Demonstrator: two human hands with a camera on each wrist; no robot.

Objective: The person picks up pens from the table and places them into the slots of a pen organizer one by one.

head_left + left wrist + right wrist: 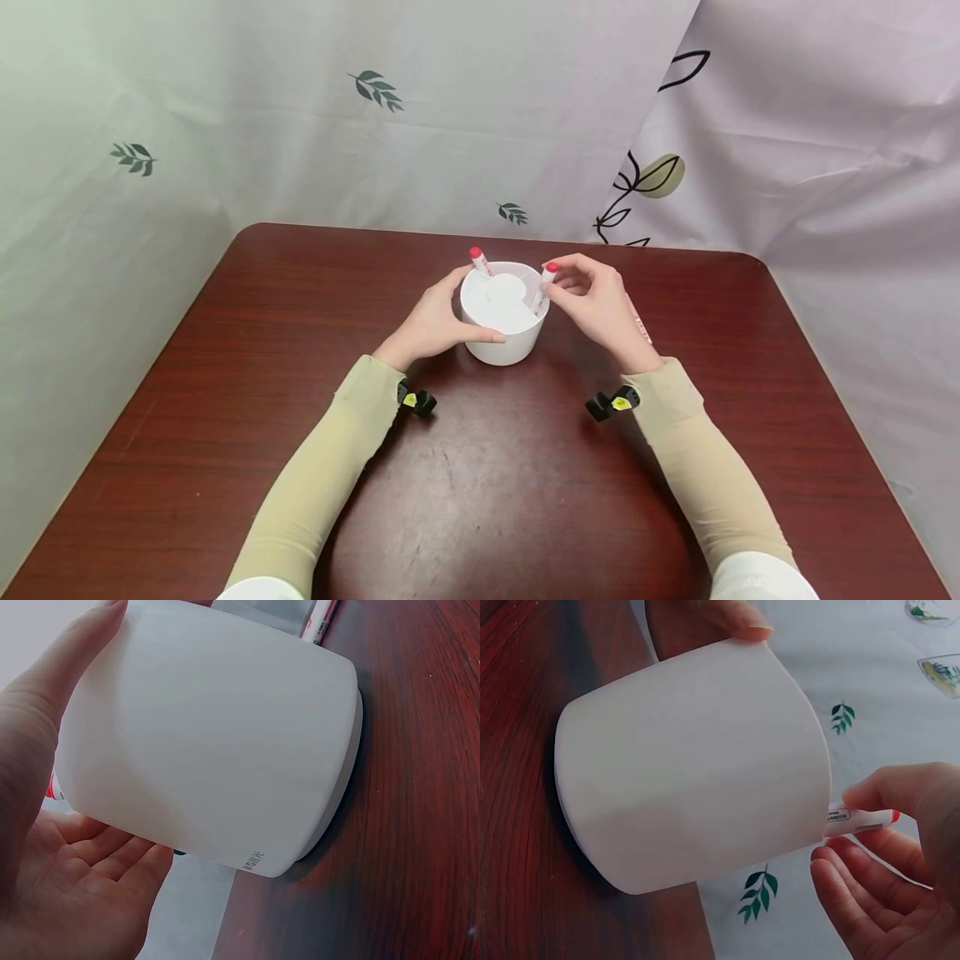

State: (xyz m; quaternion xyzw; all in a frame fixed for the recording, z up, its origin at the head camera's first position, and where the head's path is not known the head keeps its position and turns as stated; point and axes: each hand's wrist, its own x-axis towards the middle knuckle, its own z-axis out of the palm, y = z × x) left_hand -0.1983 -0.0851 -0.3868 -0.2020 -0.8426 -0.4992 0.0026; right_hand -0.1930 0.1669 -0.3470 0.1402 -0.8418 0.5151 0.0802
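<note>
A white round cup (504, 332) (217, 742) (690, 765) stands on the dark wood table (480, 467). My left hand (438, 321) (52, 847) grips its left side, thumb along the near wall. A red-capped white marker (480, 261) leans inside at the far left rim. My right hand (592, 300) (896, 862) pinches a second red-capped marker (545, 286) (861, 818) at the cup's right rim, its lower end inside the cup. Another marker (639, 323) lies on the table, mostly hidden behind my right hand.
Pale leaf-print curtains (420, 117) hang close behind the table's far edge and along both sides. Small black wrist cameras (417, 402) (611, 403) sit under both beige sleeves. Bare tabletop stretches toward me.
</note>
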